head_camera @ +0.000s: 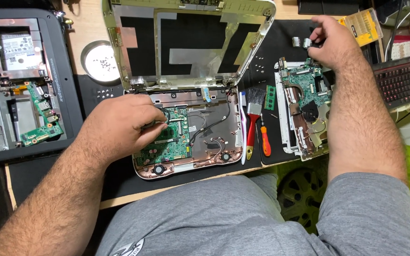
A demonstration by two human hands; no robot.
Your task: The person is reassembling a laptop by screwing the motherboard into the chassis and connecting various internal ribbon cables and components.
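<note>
Laptop (191,137) hinge runs left-right, lid up.

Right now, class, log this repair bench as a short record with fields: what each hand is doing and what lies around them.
Left hand: rests on the green circuit board inside the opened laptop, fingers curled; a held item cannot be made out.
Right hand: raised over the second dismantled laptop base, pinching a small metal part.
Between them: red-handled brush, orange screwdriver.
Far left: third opened laptop, round screw dish.
Surface: black mat.
</note>
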